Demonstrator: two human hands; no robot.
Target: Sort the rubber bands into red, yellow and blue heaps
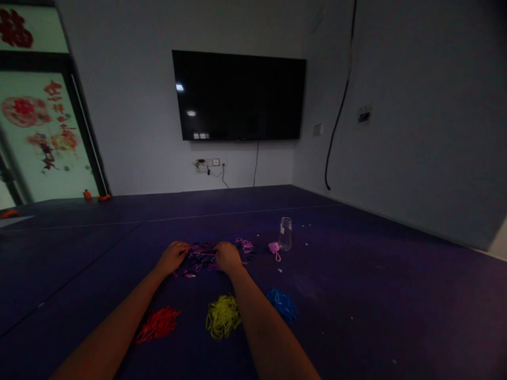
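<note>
A loose spread of pink, purple and dark rubber bands [202, 259] lies on the dark purple floor between my two hands. My left hand [173, 257] is at its left edge, fingers bent inward and drawn together at the bands. At the right side, my right hand [228, 257] curls down into the bands, its fingertips mostly hidden. Whatever either hand pinches is too small and dark to make out. Nearer to me lie a red pile of rubber bands [159, 323], a yellow pile [223, 316] and a blue pile [282, 304], partly behind my right forearm.
A clear plastic bottle [285, 234] stands open beyond my right hand, with a pink piece with a loop [274, 248] beside it. White scraps dot the floor [356, 295]. Orange objects [87, 195] sit near the door. A television [241, 97] hangs on the wall.
</note>
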